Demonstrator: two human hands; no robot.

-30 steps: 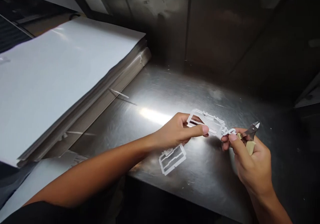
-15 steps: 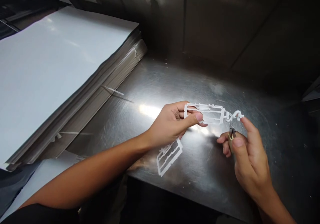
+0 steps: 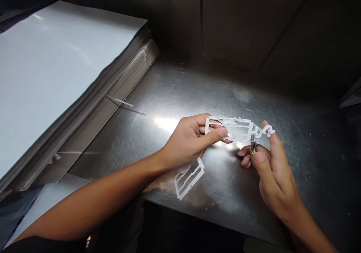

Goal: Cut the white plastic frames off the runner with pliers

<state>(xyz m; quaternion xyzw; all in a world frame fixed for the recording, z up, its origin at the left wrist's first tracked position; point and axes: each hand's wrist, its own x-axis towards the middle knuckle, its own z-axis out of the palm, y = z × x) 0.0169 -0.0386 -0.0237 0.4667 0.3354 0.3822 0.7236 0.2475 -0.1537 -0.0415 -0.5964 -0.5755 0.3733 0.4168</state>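
Note:
Between the thumb and fingers of my left hand (image 3: pixel 194 138) is a white plastic frame (image 3: pixel 237 120), rectangular with thin bars across it. A curly white plastic piece (image 3: pixel 262 131) joins its right end. My right hand (image 3: pixel 275 174) is closed around small nippers (image 3: pixel 254 147), whose handles are mostly hidden in the palm. The nippers' tips touch or nearly touch the spot where the curly piece meets the frame. My right index finger reaches up beside the curly piece. Below my left wrist, a second white plastic frame (image 3: pixel 190 179) shows, tilted; whether my left hand also holds it I cannot tell.
A thick stack of large white sheets (image 3: pixel 70 57) fills the left side, with loose strap ends (image 3: pixel 121 102) sticking out. Under my hands is a scratched metal tabletop (image 3: pixel 169 91) with tiny white scraps. A dark metal wall (image 3: pixel 239 23) stands behind.
The nippers in my right hand have moved left, from under the curly piece to the frame's right end. My left hand keeps its hold, and the whole view has shifted slightly.

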